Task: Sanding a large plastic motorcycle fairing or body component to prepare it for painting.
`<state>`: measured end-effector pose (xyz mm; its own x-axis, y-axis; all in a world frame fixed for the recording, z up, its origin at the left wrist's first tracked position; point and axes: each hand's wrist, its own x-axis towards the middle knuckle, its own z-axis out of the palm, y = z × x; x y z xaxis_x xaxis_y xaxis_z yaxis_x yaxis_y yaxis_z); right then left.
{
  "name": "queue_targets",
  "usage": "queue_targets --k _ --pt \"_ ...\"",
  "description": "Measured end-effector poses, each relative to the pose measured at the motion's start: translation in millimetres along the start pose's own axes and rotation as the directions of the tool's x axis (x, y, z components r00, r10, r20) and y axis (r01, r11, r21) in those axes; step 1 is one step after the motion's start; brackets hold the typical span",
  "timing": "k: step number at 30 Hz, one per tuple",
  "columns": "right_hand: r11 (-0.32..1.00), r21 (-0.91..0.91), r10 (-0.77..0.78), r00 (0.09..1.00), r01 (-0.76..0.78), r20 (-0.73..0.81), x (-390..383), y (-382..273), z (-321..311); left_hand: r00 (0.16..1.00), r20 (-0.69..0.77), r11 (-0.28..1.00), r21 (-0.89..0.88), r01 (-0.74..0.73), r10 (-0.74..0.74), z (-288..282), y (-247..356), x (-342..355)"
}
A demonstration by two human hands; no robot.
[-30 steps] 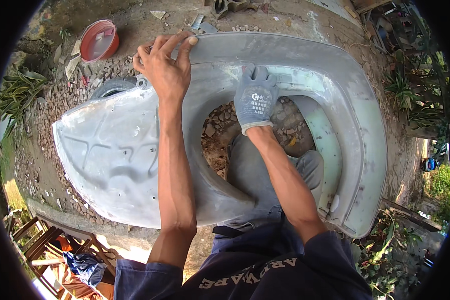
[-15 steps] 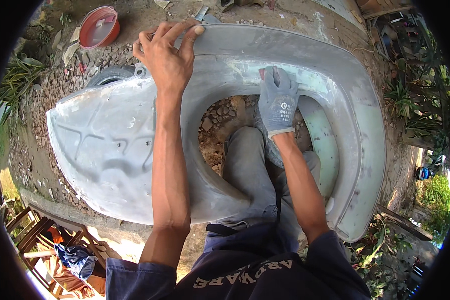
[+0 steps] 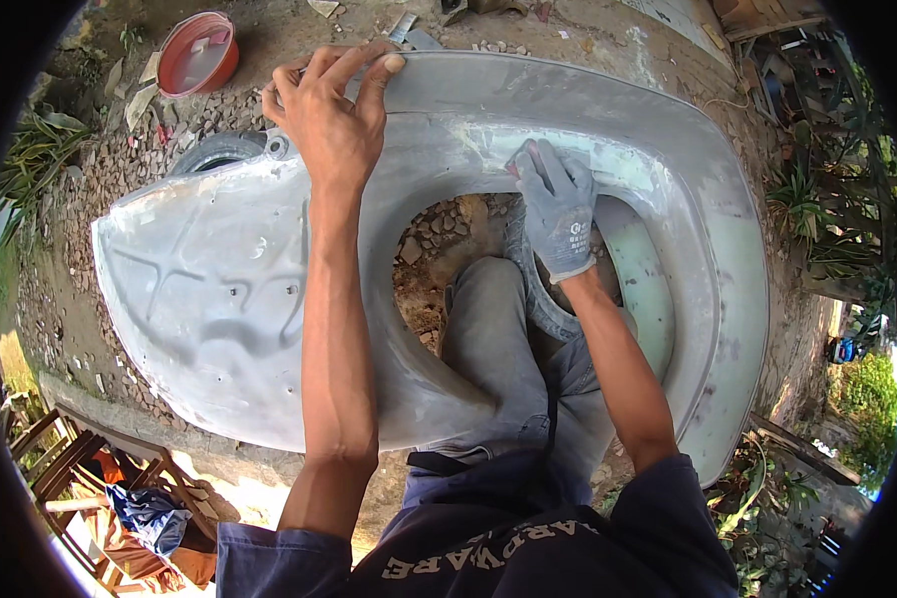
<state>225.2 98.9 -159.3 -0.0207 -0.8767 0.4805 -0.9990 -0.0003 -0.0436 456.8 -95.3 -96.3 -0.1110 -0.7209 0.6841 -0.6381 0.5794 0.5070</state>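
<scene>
A large curved metal body panel, grey with pale green patches, lies across in front of me, with an oval opening right of its middle. My bare left hand grips the far edge, thumb on the near side and fingers curled over. On the upper rim of the opening, my right hand in a grey glove presses down a small reddish-grey piece that looks like sandpaper. The glove covers most of that piece.
My legs show through the opening beside a tyre. Another tyre lies behind the panel. A red basin with liquid stands far left on gravelly ground. Wooden frames with cloths are at near left; plants line the right.
My right hand has slid slightly nearer along the rim, and the glove has turned a little with the forearm swinging right. My left hand keeps its grip on the edge.
</scene>
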Motion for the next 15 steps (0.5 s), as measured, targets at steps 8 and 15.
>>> queue_targets --k 8,15 --pt "0.995 -0.001 -0.098 0.995 0.098 -0.019 -6 10 -8 1.000 0.020 1.000 0.000 0.006 -0.006 -2 1 1" --pt "0.990 0.058 -0.124 0.992 0.125 -0.015 -1 5 0 0.999 0.036 1.000 0.001 0.012 -0.012 -2 -4 -4"
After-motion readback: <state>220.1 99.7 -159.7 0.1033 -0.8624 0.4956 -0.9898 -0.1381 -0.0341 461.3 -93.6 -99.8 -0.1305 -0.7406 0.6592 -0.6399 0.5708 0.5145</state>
